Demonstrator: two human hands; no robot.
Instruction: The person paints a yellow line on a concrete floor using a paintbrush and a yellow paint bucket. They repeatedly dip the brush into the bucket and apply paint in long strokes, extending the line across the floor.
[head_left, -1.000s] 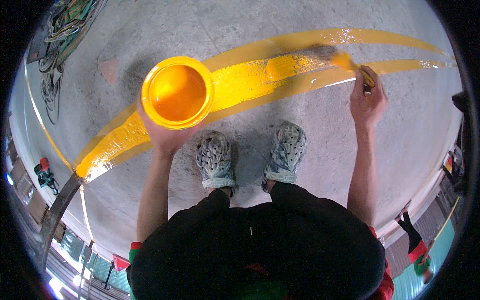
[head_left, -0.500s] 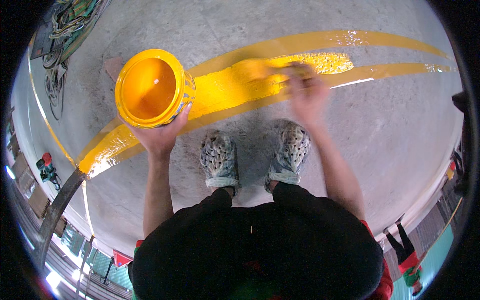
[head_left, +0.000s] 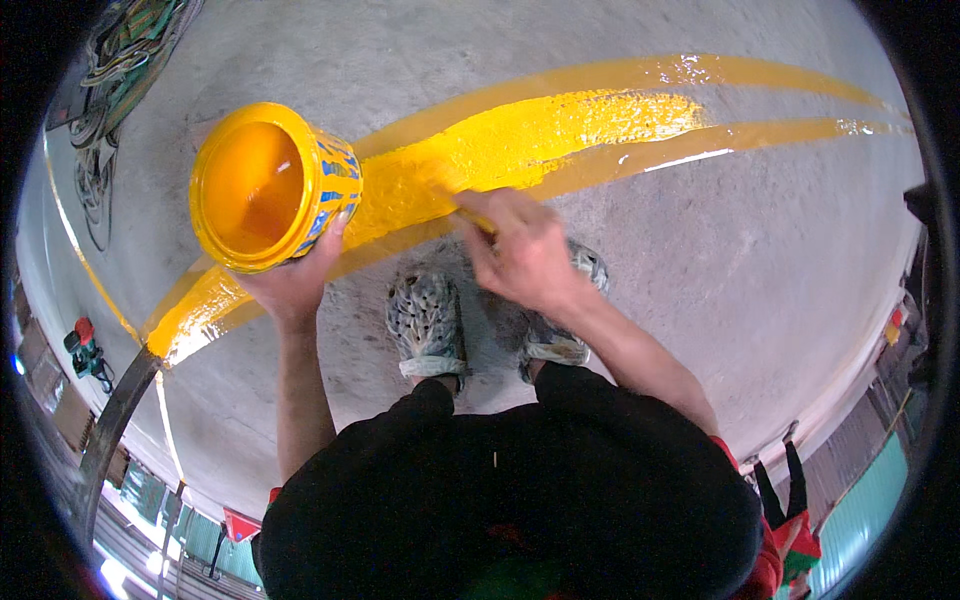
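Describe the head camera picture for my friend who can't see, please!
A person's right hand holds a blurred paintbrush at a bright yellow stripe on a grey floor. The left hand holds a tilted, open yellow paint can.

Floor (head_left: 730, 290) evenly lit, shadowed between shoes (head_left: 425, 315). Glare noted on wet paint (head_left: 405, 190), upper strip (head_left: 560, 81). Right hand (head_left: 525, 250), brush (head_left: 470, 208) blurred by motion. Light spots (head_left: 113, 575) seen at lower left. Edges bent toward rim, corners blacked out.

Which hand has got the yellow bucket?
The left hand. It grips the yellow bucket at its lower side, while the right hand holds a paintbrush at the bright yellow stripe.
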